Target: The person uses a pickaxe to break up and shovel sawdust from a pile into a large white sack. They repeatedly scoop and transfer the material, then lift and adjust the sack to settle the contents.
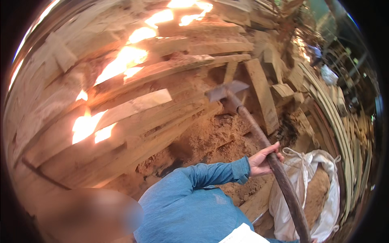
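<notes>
A long-handled hoe (279,170) slants from the lower right toward the middle, its dark metal blade (227,90) raised near the wooden planks. My left hand (263,161), in a blue sleeve, is closed around the middle of the dark handle, thumb toward the blade. Only a sliver of my right hand (314,240) shows at the lower edge, closed at the handle's butt end. Beside the handle, a white woven sack (332,194) stands with its mouth open on brown sawdust-like material (318,196). Loose reddish-brown sawdust (214,133) lies below the blade.
Rough planks (142,106) are stacked across the left and middle, with glaring bright patches on them. An upright board (261,95) and cut wood blocks (283,91) stand right of the blade. Long thin slats (330,109) line the right side. A blurred patch covers the lower left.
</notes>
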Motion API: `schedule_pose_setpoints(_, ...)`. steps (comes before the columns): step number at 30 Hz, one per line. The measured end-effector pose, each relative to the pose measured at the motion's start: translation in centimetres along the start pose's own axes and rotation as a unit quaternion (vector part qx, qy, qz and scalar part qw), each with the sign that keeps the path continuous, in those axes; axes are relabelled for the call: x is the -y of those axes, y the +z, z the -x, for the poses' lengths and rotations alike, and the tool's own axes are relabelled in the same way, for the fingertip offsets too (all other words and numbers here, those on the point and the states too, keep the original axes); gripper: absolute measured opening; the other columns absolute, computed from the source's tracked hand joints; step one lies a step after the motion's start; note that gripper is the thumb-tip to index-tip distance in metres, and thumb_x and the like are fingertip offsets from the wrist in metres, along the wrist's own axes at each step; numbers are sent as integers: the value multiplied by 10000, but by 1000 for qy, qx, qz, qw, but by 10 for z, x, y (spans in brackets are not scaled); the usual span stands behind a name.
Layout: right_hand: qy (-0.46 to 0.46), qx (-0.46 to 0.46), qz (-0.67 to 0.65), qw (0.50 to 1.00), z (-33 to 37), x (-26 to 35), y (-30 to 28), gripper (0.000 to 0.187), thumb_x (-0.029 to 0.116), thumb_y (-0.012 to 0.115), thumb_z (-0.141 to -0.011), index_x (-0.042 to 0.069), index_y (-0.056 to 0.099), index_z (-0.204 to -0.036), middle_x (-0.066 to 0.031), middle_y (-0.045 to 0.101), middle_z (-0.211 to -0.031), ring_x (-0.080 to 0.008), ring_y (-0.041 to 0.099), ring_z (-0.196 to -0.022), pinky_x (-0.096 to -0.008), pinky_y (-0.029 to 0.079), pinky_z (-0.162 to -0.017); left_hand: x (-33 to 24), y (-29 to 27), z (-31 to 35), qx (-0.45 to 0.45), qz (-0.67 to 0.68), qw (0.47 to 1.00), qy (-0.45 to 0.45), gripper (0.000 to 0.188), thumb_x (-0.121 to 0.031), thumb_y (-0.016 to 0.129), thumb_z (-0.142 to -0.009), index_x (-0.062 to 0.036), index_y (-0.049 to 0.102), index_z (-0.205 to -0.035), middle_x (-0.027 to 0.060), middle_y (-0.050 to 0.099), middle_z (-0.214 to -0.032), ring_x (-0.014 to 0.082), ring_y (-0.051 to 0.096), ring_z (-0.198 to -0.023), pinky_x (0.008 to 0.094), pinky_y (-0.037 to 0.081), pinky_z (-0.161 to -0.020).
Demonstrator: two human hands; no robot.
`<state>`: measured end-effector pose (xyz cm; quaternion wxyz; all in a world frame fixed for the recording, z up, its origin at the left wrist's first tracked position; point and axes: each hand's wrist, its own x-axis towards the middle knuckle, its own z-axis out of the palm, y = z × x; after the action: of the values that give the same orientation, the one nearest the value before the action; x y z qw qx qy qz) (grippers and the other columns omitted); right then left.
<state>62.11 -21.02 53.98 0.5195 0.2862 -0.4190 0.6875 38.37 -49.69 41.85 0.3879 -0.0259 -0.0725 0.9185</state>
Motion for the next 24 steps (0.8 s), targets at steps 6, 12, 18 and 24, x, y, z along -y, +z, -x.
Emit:
schedule_pose_setpoints(6,-10,-154,-36,987,13,-18,-95,348,362,508,-930,159,398,-670,64,280,-546,-78,328,-471,-225,320,-530,8,58,37,81,-190,976,69,375,-440,505,-927,-88,536,-801,66,629,-792,212,624,-883,400,498,-830)
schedule_pose_setpoints(12,129,-196,-5,972,10,-102,-132,366,331,551,-905,153,357,-652,45,281,-583,-74,328,-498,-189,302,-536,-22,61,64,213,-302,873,317,319,-316,367,-997,-113,391,-753,43,495,-627,190,570,-719,389,479,-834)
schedule_pose_setpoints(18,271,-171,-47,946,-39,-191,-127,375,263,561,-901,144,338,-624,26,283,-619,-53,327,-535,-148,291,-547,-53,56,82,275,-275,828,404,277,-281,365,-1002,-113,374,-781,63,527,-668,206,568,-758,408,442,-873)
schedule_pose_setpoints(24,288,-54,-260,920,-88,-252,-134,369,102,552,-904,138,320,-619,14,312,-609,-75,340,-547,-204,346,-508,-75,64,75,268,-359,806,387,258,-257,353,-1003,-97,385,-803,94,575,-759,242,583,-893,456,407,-964)
